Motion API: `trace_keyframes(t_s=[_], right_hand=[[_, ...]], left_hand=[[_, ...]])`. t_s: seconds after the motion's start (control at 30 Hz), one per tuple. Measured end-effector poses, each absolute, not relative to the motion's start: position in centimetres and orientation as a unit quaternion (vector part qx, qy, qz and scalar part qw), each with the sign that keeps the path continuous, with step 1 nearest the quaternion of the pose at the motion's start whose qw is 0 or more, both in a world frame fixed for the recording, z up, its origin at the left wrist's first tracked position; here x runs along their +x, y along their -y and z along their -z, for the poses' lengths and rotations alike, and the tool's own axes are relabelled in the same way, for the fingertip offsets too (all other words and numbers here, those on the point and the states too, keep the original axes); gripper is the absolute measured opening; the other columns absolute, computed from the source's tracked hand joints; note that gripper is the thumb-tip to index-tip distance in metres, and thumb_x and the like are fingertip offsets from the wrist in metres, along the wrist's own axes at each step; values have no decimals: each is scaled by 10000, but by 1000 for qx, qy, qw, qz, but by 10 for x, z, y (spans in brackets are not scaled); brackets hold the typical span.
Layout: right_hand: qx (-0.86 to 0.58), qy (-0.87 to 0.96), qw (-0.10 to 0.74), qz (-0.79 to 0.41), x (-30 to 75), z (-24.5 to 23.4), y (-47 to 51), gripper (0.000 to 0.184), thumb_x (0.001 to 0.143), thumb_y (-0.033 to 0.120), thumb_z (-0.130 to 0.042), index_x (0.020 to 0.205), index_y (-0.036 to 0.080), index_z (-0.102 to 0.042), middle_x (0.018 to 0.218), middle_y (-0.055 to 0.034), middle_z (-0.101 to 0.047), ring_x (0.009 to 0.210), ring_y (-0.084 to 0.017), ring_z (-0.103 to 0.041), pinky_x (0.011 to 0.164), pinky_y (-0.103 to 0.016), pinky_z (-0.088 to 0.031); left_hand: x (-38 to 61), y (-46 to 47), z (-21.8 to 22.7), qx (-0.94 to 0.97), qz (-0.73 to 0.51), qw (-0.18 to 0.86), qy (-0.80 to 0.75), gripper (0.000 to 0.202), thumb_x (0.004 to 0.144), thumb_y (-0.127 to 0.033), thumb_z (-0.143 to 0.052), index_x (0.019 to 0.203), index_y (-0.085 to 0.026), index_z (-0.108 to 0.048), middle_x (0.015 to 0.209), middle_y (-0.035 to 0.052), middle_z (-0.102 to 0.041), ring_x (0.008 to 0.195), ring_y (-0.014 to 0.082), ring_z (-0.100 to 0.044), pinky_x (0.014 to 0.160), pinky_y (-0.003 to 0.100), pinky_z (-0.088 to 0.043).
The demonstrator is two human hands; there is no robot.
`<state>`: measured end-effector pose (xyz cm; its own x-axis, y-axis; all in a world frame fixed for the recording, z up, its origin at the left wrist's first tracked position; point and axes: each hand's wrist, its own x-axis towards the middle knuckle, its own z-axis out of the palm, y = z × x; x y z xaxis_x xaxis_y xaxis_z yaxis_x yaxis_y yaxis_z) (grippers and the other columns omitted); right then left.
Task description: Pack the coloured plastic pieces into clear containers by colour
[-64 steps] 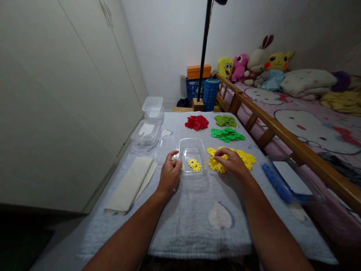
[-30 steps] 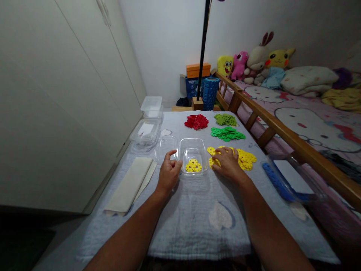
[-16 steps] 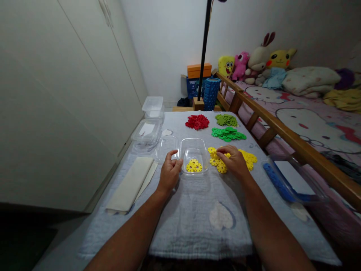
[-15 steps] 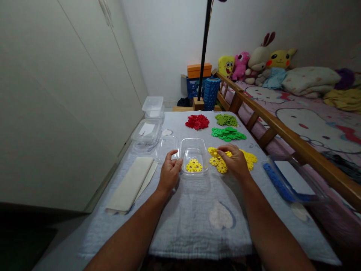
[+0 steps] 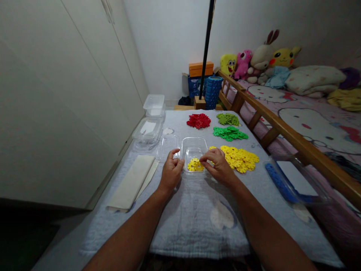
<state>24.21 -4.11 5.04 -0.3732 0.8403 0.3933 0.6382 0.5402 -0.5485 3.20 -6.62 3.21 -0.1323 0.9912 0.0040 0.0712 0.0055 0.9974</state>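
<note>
A clear plastic container stands on the cloth with several yellow flower-shaped plastic pieces at its near end. My left hand is at the container's left side, thumb tip by the rim, thumb and index finger apart. Over the container's right rim, my right hand is closed in a pinch, its fingertips at a yellow piece that they partly hide. A heap of yellow flower-shaped pieces lies to the right of this hand. Behind my left hand lies a clear lid.
Red pieces, green pieces and olive-green pieces lie in heaps farther back. Clear boxes are stacked at left, near a folded beige cloth. A box of blue pieces stands at right beside the wooden bed rail.
My right hand has moved left from the yellow heap to the container, still pinched. My left hand has stayed at the container's side. The view has shifted slightly.
</note>
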Motion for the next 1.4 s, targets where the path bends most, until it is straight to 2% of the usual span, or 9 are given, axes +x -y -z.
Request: trace_keyframes(t_s=[0.13,0.27,0.53,0.67,0.8,1.0,1.13,1.23,1.4], right_hand=[[-480,782,384,-108,253,-49,35,184,971,277,-561,996,251,-741,1099,-85,-697,1116,-262,-584,1028,-424,-406],[-563,709,421,-46,271,-45,24,227,974,284,-517,981,242,-740,1114,-100,-671,1131,-285,-563,1031,-447,-391],[-605,772,196,-3,287,-32,24,286,831,193,-600,1031,249,-797,1324,-127,-637,1289,-374,-441,1119,-611,-240],[-598,791,125,2,285,-29,28,276,865,221,-617,1072,253,-795,1420,-125,-611,1371,-399,-382,1164,-684,-144],[-595,797,103,1,284,-30,29,222,930,290,-620,1042,259,-808,1416,-113,-627,1374,-389,-385,1173,-679,-139],[-595,779,198,6,285,-35,23,207,958,257,-614,922,239,-817,1163,-110,-716,1171,-318,-525,1075,-539,-312],[-568,737,366,-20,280,-41,24,175,954,256,-608,1004,224,-773,933,-71,-719,972,-264,-580,939,-444,-397],[-523,709,470,-47,270,-47,30,126,933,302,-646,1011,227,-710,891,-38,-708,909,-240,-601,910,-411,-427],[-461,764,443,-87,244,-51,42,62,933,276,-653,886,260,-690,921,-28,-724,985,-242,-626,1060,-478,-387]], left_hand=[[33,67,-32,484,-513,448,-549,501,882,-398,-606,1337,-205,-522,591,-118,-375,501,98,-345,517,203,-267],[32,68,-33,489,-510,441,-555,497,885,-394,-606,1337,-205,-526,594,-113,-378,515,102,-361,523,204,-278],[32,68,-34,484,-513,449,-549,496,878,-403,-619,1325,-204,-533,595,-112,-386,511,101,-366,519,206,-281],[32,68,-32,488,-510,446,-550,491,886,-401,-610,1327,-199,-531,597,-110,-398,520,102,-373,526,206,-288],[31,67,-31,495,-508,440,-551,484,891,-390,-598,1327,-193,-527,586,-113,-399,524,103,-369,530,204,-285],[31,66,-30,495,-510,439,-550,473,894,-399,-599,1315,-194,-532,585,-115,-386,514,99,-356,523,201,-266],[31,65,-28,495,-510,443,-546,473,899,-394,-597,1323,-196,-525,589,-114,-383,519,99,-352,524,204,-266],[31,65,-28,495,-509,443,-547,475,898,-389,-597,1326,-196,-524,593,-113,-380,523,99,-356,526,202,-270],[31,65,-29,495,-507,444,-547,472,898,-388,-588,1323,-195,-521,592,-115,-376,516,97,-346,523,199,-267]])
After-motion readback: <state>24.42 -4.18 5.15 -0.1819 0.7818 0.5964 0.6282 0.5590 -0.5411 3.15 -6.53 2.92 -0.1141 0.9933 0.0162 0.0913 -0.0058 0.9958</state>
